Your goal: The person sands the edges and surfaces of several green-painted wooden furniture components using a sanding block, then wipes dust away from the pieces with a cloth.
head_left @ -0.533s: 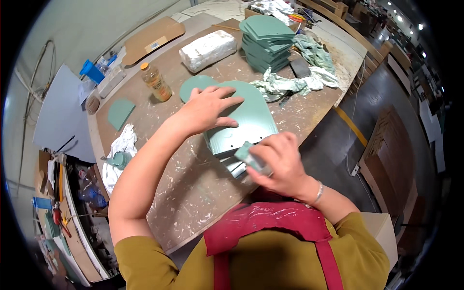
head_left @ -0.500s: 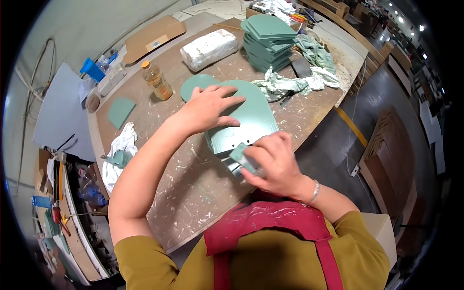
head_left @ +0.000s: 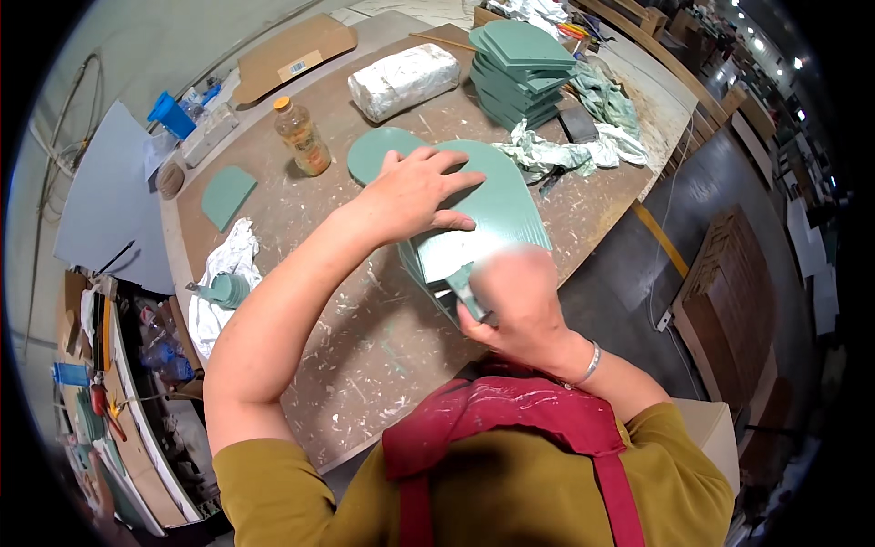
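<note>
My left hand lies open, fingers spread, on top of a glossy green panel with a rounded far end. More layers show under its near left edge, so it seems to top a stack. A second green rounded piece shows past my left wrist. My right hand, partly blurred, grips a small green-stained pad, perhaps a sanding pad, against the panel's near edge. The pad's far side is hidden by my fingers.
On the brown worktable stand a bottle with an orange cap, a white wrapped block and a stack of green panels. Crumpled rags lie right of the panels. At left are a white cloth and a loose green piece.
The panel and my left hand on it have shifted slightly to the right. My right hand has tilted over the panel's near edge, covering the small holes seen there before.
</note>
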